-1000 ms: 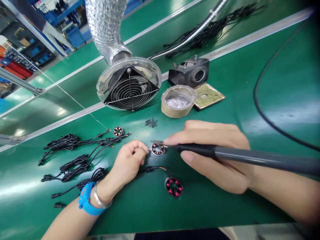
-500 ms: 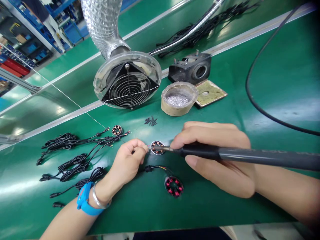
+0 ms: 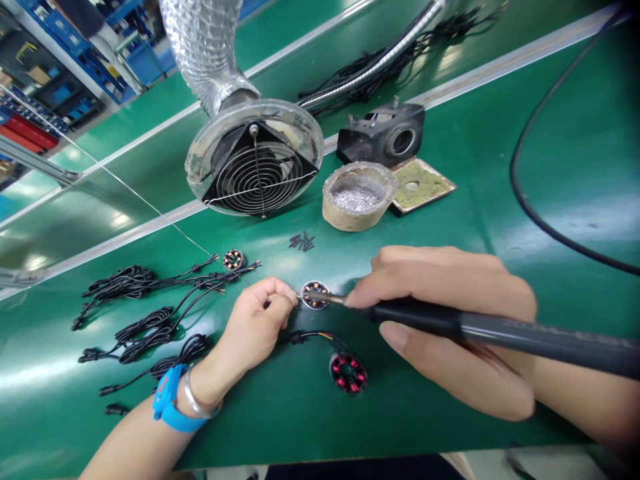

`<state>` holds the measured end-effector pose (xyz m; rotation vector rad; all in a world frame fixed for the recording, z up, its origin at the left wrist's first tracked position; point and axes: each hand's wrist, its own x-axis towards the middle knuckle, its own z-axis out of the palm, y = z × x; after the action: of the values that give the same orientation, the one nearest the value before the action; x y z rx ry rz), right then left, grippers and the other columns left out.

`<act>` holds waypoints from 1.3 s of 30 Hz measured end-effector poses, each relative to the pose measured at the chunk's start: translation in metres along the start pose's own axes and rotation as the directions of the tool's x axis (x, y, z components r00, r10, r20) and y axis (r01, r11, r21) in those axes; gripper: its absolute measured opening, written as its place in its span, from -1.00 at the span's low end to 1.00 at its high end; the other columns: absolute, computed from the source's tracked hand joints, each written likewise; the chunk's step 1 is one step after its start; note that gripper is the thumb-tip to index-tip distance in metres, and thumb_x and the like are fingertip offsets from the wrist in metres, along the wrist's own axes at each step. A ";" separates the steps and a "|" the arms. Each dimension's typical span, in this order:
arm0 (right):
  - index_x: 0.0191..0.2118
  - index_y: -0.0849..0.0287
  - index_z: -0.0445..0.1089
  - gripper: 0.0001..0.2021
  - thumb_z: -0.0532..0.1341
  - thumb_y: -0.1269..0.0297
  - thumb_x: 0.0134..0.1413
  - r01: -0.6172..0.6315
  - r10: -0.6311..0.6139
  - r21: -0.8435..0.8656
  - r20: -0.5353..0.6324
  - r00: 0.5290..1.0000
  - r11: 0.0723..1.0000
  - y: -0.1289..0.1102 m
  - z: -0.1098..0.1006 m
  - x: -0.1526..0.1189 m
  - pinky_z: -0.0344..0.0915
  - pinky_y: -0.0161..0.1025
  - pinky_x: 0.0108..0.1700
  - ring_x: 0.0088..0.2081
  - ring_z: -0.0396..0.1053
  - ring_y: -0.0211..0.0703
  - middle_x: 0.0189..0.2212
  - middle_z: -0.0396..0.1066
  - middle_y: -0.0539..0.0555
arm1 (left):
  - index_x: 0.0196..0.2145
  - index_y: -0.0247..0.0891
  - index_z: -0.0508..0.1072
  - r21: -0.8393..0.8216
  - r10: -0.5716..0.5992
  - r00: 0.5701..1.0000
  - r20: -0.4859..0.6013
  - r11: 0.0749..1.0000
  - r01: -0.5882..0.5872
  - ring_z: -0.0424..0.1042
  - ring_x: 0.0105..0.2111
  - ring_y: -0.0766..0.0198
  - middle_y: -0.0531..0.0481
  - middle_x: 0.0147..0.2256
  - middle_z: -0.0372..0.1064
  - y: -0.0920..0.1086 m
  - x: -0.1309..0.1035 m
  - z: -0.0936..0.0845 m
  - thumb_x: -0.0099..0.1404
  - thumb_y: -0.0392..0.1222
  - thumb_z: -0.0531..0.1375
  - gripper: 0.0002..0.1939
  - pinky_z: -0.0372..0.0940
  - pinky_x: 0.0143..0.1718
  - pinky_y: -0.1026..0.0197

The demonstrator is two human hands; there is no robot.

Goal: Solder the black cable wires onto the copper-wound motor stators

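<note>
My right hand (image 3: 450, 320) grips a soldering iron (image 3: 420, 317) like a pen. Its tip lies over a small round motor stator (image 3: 315, 305) with copper coils, on the green bench. At the stator's left edge, my left hand (image 3: 265, 310) is closed in a pinch. A thin solder wire (image 3: 145, 205) runs down from the upper left into this hand, and a short end shows at the fingertips. Nearer to me lies a stator with red coils (image 3: 349, 373), joined to a black cable (image 3: 299, 337) that passes behind my left hand.
Coiled black cables (image 3: 145, 330) and another copper stator (image 3: 233, 260) lie at left. Small black tubes (image 3: 301, 241) lie beyond my hands. A fume extractor fan (image 3: 260, 180) hangs over the bench. Farther right stand a tub of solder bits (image 3: 350, 217), a sponge tray (image 3: 425, 183) and an iron holder (image 3: 383, 137).
My right hand and the iron's handle have shifted right and slightly toward me, while the tip stays over the stator. The left hand is nearly unmoved.
</note>
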<state>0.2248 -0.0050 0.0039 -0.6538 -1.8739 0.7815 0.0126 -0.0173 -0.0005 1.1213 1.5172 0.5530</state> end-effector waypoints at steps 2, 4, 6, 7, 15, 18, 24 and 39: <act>-0.24 0.10 0.40 -0.76 0.10 0.49 -0.03 -0.022 0.022 0.000 -0.010 1.000 1.000 -0.002 -0.001 0.001 0.22 -0.22 -0.49 -0.54 0.24 -0.24 -0.53 0.35 0.00 | -0.49 -0.26 0.31 0.001 0.003 1.000 -0.001 1.000 -0.003 0.03 -0.65 0.46 0.22 -0.68 0.10 0.000 0.000 0.000 0.16 -0.16 0.10 -0.86 -0.07 -0.61 0.36; -0.25 0.10 0.40 -0.77 0.11 0.50 -0.02 -0.020 0.020 -0.004 -0.014 1.000 1.000 -0.003 -0.002 0.001 0.22 -0.22 -0.49 -0.54 0.24 -0.24 -0.53 0.35 0.01 | -0.49 -0.26 0.31 0.003 0.006 1.000 -0.001 1.000 -0.006 0.02 -0.65 0.46 0.22 -0.68 0.09 0.000 0.000 0.000 0.17 -0.15 0.10 -0.85 -0.07 -0.61 0.36; -0.24 0.11 0.40 -0.75 0.10 0.51 -0.03 -0.006 0.006 -0.010 -0.017 1.000 1.000 -0.003 -0.002 0.001 0.22 -0.22 -0.49 -0.54 0.24 -0.24 -0.52 0.35 0.01 | -0.49 -0.26 0.31 0.002 0.005 1.000 0.000 1.000 -0.005 0.01 -0.66 0.47 0.22 -0.68 0.09 0.001 0.000 0.000 0.17 -0.14 0.11 -0.85 -0.07 -0.61 0.36; -0.23 0.11 0.40 -0.74 0.10 0.52 -0.03 0.006 -0.006 -0.011 -0.017 1.000 1.000 -0.003 -0.002 0.002 0.22 -0.22 -0.49 -0.54 0.24 -0.25 -0.52 0.35 0.02 | -0.49 -0.26 0.31 0.002 0.004 1.000 0.000 1.000 -0.004 0.01 -0.66 0.47 0.22 -0.68 0.09 0.001 0.000 0.000 0.17 -0.14 0.11 -0.84 -0.07 -0.61 0.36; -0.24 0.11 0.37 -0.77 0.09 0.49 -0.02 0.051 -0.052 0.024 0.024 0.998 0.998 0.002 0.001 0.002 0.12 -0.25 -0.53 -0.58 0.16 -0.26 -0.58 0.25 -0.03 | -0.49 -0.26 0.31 -0.004 -0.003 1.000 0.000 1.000 0.003 0.02 -0.66 0.46 0.21 -0.68 0.10 0.001 0.000 0.000 0.15 -0.16 0.10 -0.86 -0.08 -0.61 0.36; -0.24 0.11 0.36 -0.77 0.09 0.49 -0.03 0.055 -0.056 0.017 0.031 0.998 0.998 0.004 0.003 0.002 0.07 -0.25 -0.53 -0.59 0.13 -0.26 -0.61 0.18 -0.06 | -0.49 -0.26 0.31 -0.008 -0.003 1.000 0.005 1.000 0.003 0.03 -0.66 0.46 0.21 -0.68 0.11 0.001 0.000 0.000 0.15 -0.17 0.10 -0.87 -0.07 -0.61 0.36; -0.27 0.11 0.34 -0.79 0.06 0.49 -0.03 0.084 -0.084 0.014 0.000 0.996 0.996 0.003 0.006 0.004 0.01 -0.26 -0.56 -0.63 0.06 -0.27 -0.65 0.09 -0.08 | -0.50 -0.26 0.31 0.001 -0.002 1.000 0.001 1.000 0.002 0.03 -0.65 0.45 0.21 -0.68 0.10 0.003 0.000 0.001 0.13 -0.16 0.10 -0.87 -0.07 -0.60 0.35; -0.23 0.09 0.35 -0.77 0.09 0.49 -0.01 0.055 -0.054 -0.040 0.013 0.998 0.998 0.000 0.000 -0.002 0.12 -0.22 -0.53 -0.60 0.17 -0.25 -0.58 0.27 -0.03 | -0.50 -0.26 0.32 -0.015 -0.011 1.000 -0.001 1.000 0.011 0.02 -0.66 0.46 0.22 -0.68 0.09 0.000 0.000 0.000 0.13 -0.15 0.12 -0.87 -0.08 -0.61 0.36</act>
<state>0.2256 -0.0067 0.0029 -0.6222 -1.9147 0.7153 0.0131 -0.0171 -0.0004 1.1004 1.5176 0.5568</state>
